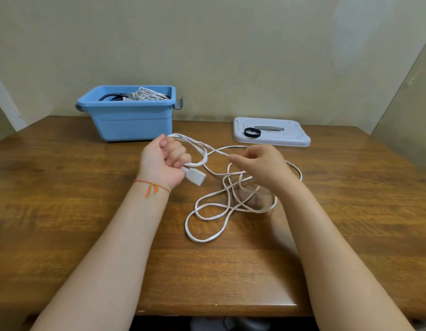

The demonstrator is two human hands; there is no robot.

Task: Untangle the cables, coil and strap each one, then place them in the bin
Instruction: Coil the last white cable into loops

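Note:
A long white cable (212, 211) lies in loose tangled loops on the wooden table (63, 211). My left hand (164, 161) is a closed fist around a small coil of that cable, and the white plug end (195, 177) sticks out below the fist. My right hand (262, 166) hovers just right of it and pinches a strand of the same cable between thumb and fingers. The blue bin (130, 118) stands at the back left and holds coiled white and dark cables. A black strap (252, 132) lies on the grey lid.
The grey bin lid (290, 137) lies flat at the back right of the table. A wall rises directly behind the table. The table's front edge runs below my forearms.

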